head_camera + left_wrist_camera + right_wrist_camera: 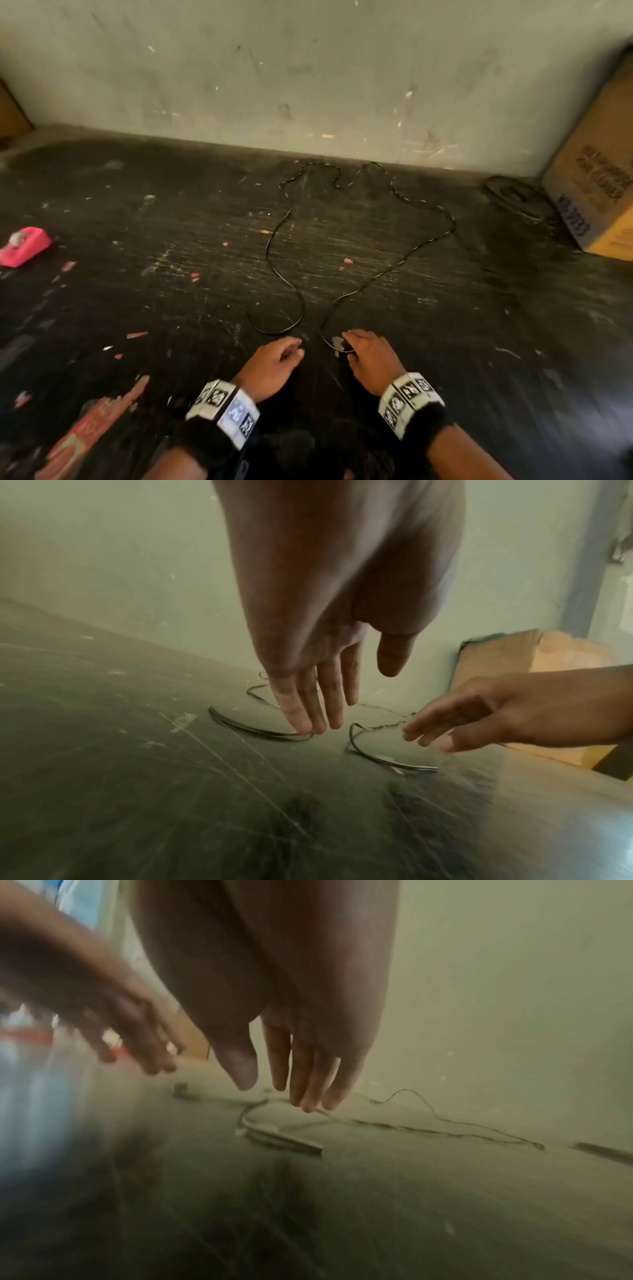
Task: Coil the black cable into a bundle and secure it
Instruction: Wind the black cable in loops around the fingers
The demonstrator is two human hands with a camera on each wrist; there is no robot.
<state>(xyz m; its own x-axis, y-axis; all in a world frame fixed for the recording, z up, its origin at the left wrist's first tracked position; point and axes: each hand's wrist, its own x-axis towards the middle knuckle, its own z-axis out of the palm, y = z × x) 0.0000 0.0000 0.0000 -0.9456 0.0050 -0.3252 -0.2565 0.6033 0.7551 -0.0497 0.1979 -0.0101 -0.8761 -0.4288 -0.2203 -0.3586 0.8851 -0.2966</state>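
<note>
Reaching in: left hand (274, 363) and right hand (371, 358), fingers loose, gripping nothing. Cable (424, 245) sprawls in 1 big loop toward the far wall, ends near both hands on the dark surface (154, 291). Risk: kinks tangling; 2 ends slipping while coiling.

Black cable (359, 236) sprawls uncoiled on floor (171, 240); both hands near its ends.
</note>
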